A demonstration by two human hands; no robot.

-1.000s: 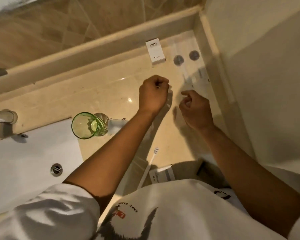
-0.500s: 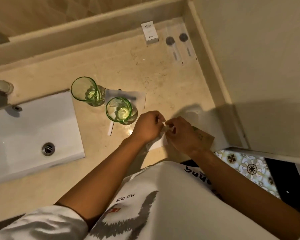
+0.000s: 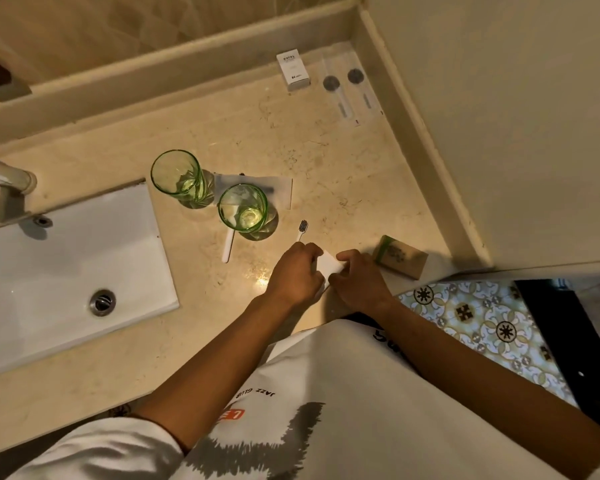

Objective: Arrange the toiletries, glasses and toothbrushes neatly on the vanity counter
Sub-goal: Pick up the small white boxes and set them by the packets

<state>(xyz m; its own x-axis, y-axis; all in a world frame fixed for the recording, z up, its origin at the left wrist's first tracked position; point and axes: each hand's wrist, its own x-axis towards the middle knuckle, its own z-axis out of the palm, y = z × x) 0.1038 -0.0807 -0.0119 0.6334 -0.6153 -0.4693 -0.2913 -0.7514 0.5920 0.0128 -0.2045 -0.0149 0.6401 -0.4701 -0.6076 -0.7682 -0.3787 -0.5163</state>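
Observation:
My left hand [image 3: 297, 273] and my right hand [image 3: 359, 280] meet at the counter's front edge, both closed on a small white packet [image 3: 330, 267]. A toothbrush [image 3: 302, 227] with dark bristles sticks out past my left hand; its handle is hidden under the fingers. Two green glasses [image 3: 177, 177] [image 3: 244, 208] stand upright beside the sink, on and next to a white sachet [image 3: 280, 191]. A white toothbrush handle [image 3: 228, 247] lies beneath the nearer glass. A brown box [image 3: 399, 256] lies right of my right hand.
A white hotel box [image 3: 293, 71] and two clear wrapped toothbrush packs [image 3: 350, 86] lie in the back right corner. The white sink [image 3: 49, 271] with its drain and a tap [image 3: 4, 174] fill the left. Right of the counter edge is patterned floor [image 3: 482, 320].
My hands came back from the far corner to the front edge and took hold of the white packet. The view tilted down; the second glass and the brown box now show.

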